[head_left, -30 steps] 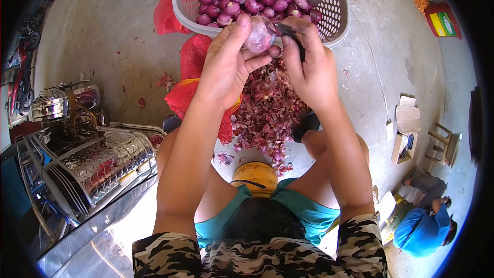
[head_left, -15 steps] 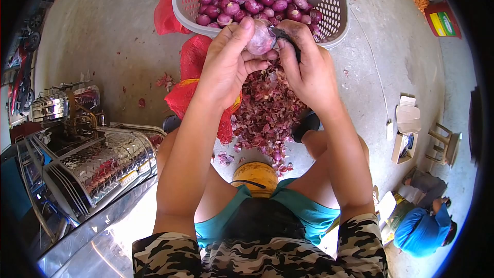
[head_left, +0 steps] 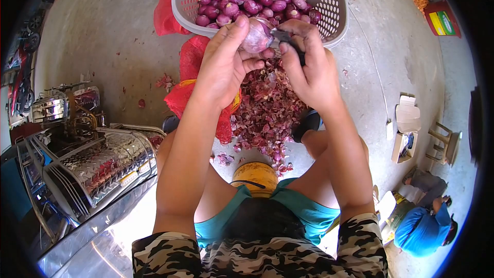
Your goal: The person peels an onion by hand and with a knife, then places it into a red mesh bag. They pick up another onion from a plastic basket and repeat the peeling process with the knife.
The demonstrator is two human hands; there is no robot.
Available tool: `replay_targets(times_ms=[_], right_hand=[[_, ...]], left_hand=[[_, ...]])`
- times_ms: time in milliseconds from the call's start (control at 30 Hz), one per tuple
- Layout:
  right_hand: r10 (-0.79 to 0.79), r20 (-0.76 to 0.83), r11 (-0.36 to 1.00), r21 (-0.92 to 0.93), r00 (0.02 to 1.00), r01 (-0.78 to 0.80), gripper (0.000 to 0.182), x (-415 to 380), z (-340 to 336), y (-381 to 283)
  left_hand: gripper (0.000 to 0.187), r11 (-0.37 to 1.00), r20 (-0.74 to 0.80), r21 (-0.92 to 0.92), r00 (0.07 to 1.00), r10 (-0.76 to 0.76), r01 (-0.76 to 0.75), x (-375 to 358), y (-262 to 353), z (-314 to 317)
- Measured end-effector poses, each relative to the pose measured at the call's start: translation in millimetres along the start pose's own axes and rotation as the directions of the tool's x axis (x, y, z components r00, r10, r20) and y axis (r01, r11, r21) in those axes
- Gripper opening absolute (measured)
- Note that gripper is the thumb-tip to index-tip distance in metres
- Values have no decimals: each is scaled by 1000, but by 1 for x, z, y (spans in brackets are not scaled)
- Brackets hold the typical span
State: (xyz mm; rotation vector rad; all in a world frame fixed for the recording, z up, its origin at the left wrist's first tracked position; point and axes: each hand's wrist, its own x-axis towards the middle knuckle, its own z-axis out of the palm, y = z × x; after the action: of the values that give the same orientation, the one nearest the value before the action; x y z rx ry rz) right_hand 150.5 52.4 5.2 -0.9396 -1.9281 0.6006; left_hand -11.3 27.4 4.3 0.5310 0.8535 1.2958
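My left hand (head_left: 222, 64) is closed round a red onion (head_left: 256, 36), its papery skin pale and purple, with the thumb along its near side. In my right hand (head_left: 314, 72) is a small black-handled knife (head_left: 289, 39), its front end at the right side of the onion; the fingers partly hide it. Both hands are just above the near rim of a grey perforated basket (head_left: 334, 15) full of peeled purple onions (head_left: 252, 6). Below the hands, a heap of onion skins (head_left: 267, 103) covers the floor between my feet.
Red mesh sacks (head_left: 191, 62) lie left of the skins. A yellow bucket (head_left: 254, 175) stands between my legs. Chrome metalwork (head_left: 103, 159) is at the left. At the right are an open cardboard box (head_left: 404, 146), a wooden stool (head_left: 445, 146) and a person in blue (head_left: 424, 229).
The right hand has drawn slightly to the right, with the knife's front end shifting on the onion. My left hand has moved a little left with the onion.
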Motion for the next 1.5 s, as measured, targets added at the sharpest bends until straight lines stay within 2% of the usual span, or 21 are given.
replay_targets(times_ms=[67, 267, 567, 667, 767, 1067, 1267, 1367, 1500], right_hand=[[18, 81, 999, -31, 997, -16, 30, -1, -2, -2], [19, 107, 991, -130, 994, -5, 31, -1, 3, -2], [33, 62, 989, -148, 998, -23, 28, 0, 6, -5], [93, 41, 987, -138, 995, -86, 27, 0, 5, -5], [100, 18, 995, -2, 995, -100, 28, -1, 6, -4], [-55, 125, 985, -155, 991, 74, 38, -1, -1, -1], [-18, 131, 988, -151, 991, 37, 42, -1, -2, -7], [-88, 116, 981, -161, 989, 107, 44, -2, 1, -1], [-71, 138, 978, -187, 988, 96, 43, -1, -1, -3]], left_hand=[[34, 1000, 0, -12, 1000, 0, 0, 0, 1, -2], [34, 1000, -3, -15, 1000, 7, -7, -1, 1, -3], [35, 1000, -3, -10, 1000, -3, 3, 1, 0, -4], [36, 1000, 20, -10, 1000, -2, 2, 1, -1, -3], [36, 1000, 9, -12, 1000, 2, -2, 1, -2, -2], [35, 1000, -3, -12, 1000, -4, 4, 0, 3, -4], [33, 1000, -12, -13, 1000, 0, 0, 1, 4, -6], [32, 1000, -22, 0, 1000, 6, -6, 0, 5, -5], [32, 1000, -17, 18, 1000, 13, -12, -1, 5, -5]])
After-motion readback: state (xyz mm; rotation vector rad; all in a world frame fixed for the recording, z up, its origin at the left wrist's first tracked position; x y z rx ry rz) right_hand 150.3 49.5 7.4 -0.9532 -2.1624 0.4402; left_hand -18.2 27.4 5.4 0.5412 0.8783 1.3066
